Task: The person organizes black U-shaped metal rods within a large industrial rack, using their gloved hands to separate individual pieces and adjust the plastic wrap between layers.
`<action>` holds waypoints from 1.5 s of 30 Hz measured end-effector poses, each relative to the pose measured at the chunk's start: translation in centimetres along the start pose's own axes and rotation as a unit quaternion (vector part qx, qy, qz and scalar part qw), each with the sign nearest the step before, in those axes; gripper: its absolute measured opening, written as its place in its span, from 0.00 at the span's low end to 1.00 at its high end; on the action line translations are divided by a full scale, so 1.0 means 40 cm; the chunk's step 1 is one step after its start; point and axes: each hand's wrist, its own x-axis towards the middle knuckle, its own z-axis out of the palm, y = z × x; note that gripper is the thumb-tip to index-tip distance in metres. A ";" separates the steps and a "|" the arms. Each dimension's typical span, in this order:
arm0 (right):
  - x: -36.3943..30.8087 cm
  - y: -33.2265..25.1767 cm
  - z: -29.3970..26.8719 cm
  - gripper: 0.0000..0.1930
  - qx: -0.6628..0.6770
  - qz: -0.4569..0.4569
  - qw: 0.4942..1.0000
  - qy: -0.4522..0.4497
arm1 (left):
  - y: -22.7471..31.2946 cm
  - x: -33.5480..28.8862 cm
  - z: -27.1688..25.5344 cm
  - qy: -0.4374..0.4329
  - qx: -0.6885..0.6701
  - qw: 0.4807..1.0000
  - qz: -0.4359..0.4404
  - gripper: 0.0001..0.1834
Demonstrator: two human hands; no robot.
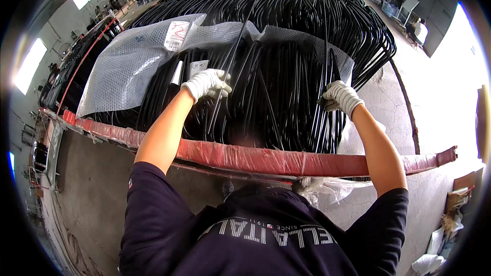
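Stacked in front of me are many thin black bent rods (286, 87), glossy and packed side by side. My left hand (208, 84), in a white glove with a ribbed cuff, has its fingers curled round a slim black rod (236, 46) that slants up and away. Over at the right of the stack, my right hand (340, 97), gloved the same way, is closed on upright black rods (326, 46); its fingertips are partly hidden. Whether both hands hold one and the same bent piece, I cannot tell.
Bubble wrap (123, 66) with a white label (176, 36) covers the stack's left part and runs across it. A red, film-wrapped bar (245, 158) crosses between me and the rods. Clear plastic film (332, 189) hangs beneath it. A person (419, 31) sits far right.
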 end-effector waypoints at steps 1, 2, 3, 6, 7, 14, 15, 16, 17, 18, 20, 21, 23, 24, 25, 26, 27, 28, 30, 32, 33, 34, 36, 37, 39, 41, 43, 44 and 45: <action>0.002 0.000 0.000 0.02 -0.002 -0.002 1.000 -0.006 | -0.002 0.000 -0.004 -0.002 -0.006 1.000 0.002 0.23; -0.010 0.010 -0.010 0.01 0.003 -0.070 0.997 -0.044 | -0.002 -0.003 -0.005 -0.004 -0.011 1.000 0.004 0.24; -0.015 0.014 -0.010 0.01 0.005 -0.079 0.996 -0.040 | -0.001 -0.007 -0.003 -0.007 -0.017 1.000 0.006 0.24; -0.027 0.018 -0.008 0.01 0.010 -0.098 0.995 -0.031 | 0.004 -0.018 0.005 0.003 -0.010 1.000 0.007 0.25; -0.021 0.020 -0.007 0.01 0.011 -0.098 0.995 -0.029 | 0.005 -0.019 0.008 0.008 -0.005 1.000 0.007 0.25; 0.014 0.034 -0.013 0.02 0.114 -0.036 0.993 -0.024 | 0.005 -0.014 0.007 0.002 0.001 1.000 0.005 0.27; 0.003 0.037 -0.015 0.04 0.129 -0.042 0.990 -0.038 | 0.005 -0.013 0.005 0.000 -0.007 1.000 0.007 0.27; -0.007 0.037 -0.014 0.05 0.144 -0.049 0.987 -0.053 | 0.008 -0.011 0.009 0.002 -0.003 1.000 0.009 0.26; -0.066 -0.003 0.018 0.06 0.141 -0.024 0.990 -0.015 | 0.004 -0.016 0.005 0.003 -0.003 1.000 0.009 0.25; -0.086 -0.008 0.017 0.06 0.164 -0.030 0.986 -0.009 | 0.011 -0.019 0.012 0.003 0.004 1.000 0.009 0.25; -0.100 -0.007 0.014 0.06 0.193 -0.064 0.979 0.003 | 0.017 -0.017 0.025 0.003 0.016 1.000 0.007 0.23; -0.103 -0.006 0.014 0.06 0.199 -0.091 0.976 0.010 | 0.017 -0.014 0.029 0.003 0.020 1.000 0.006 0.22; -0.108 -0.008 0.017 0.05 0.238 -0.125 0.963 0.003 | 0.012 -0.007 0.029 -0.008 0.034 0.999 -0.002 0.19; -0.110 -0.013 0.021 0.04 0.270 -0.131 0.954 -0.010 | 0.001 0.000 0.028 -0.003 0.048 0.999 -0.008 0.19; -0.113 -0.015 0.024 0.04 0.302 -0.137 0.943 -0.024 | -0.010 0.008 0.026 0.003 0.063 0.998 -0.014 0.18; -0.119 -0.016 0.022 0.04 0.318 -0.137 0.937 -0.047 | -0.014 0.015 0.020 -0.011 0.059 0.998 -0.014 0.18; -0.118 -0.016 0.020 0.04 0.316 -0.136 0.938 -0.052 | -0.024 0.026 0.014 -0.018 0.060 0.998 -0.019 0.18; -0.112 -0.015 0.017 0.04 0.313 -0.135 0.938 -0.057 | -0.036 0.039 0.010 -0.024 0.061 0.998 -0.024 0.18; -0.106 -0.013 0.011 0.03 0.305 -0.137 0.940 -0.066 | -0.032 0.036 0.020 -0.018 0.064 0.997 -0.031 0.17; -0.113 -0.017 0.011 0.03 0.291 -0.148 0.943 -0.061 | -0.035 0.043 0.020 -0.014 0.066 0.997 -0.034 0.16; -0.120 -0.021 0.020 0.03 0.283 -0.153 0.945 -0.061 | -0.043 0.046 0.015 -0.011 0.067 0.997 -0.036 0.16; -0.133 -0.027 0.022 0.03 0.273 -0.151 0.949 -0.042 | -0.053 0.058 0.008 -0.012 0.043 0.998 -0.036 0.15; -0.137 -0.029 0.022 0.04 0.267 -0.170 0.948 -0.042 | -0.059 0.070 0.007 -0.006 0.030 0.999 -0.026 0.14; -0.135 -0.031 0.024 0.04 0.265 -0.179 0.946 -0.043 | -0.061 0.072 0.007 0.006 0.016 1.000 -0.020 0.13; -0.140 -0.032 0.024 0.05 0.251 -0.202 0.947 -0.019 | -0.053 0.073 0.023 0.023 -0.005 1.000 0.012 0.11; -0.153 -0.038 0.026 0.05 0.244 -0.221 0.944 -0.021 | -0.053 0.077 0.025 0.054 -0.050 0.996 0.044 0.09; -0.165 -0.046 0.027 0.04 0.242 -0.235 0.941 -0.028 | -0.051 0.076 0.023 0.072 -0.048 0.993 0.083 0.07; -0.165 -0.051 0.028 0.05 0.234 -0.244 0.940 -0.031 | -0.053 0.078 0.020 0.087 -0.045 0.991 0.096 0.06; -0.169 -0.057 0.033 0.05 0.227 -0.254 0.940 -0.034 | -0.053 0.079 0.018 0.103 -0.043 0.988 0.108 0.06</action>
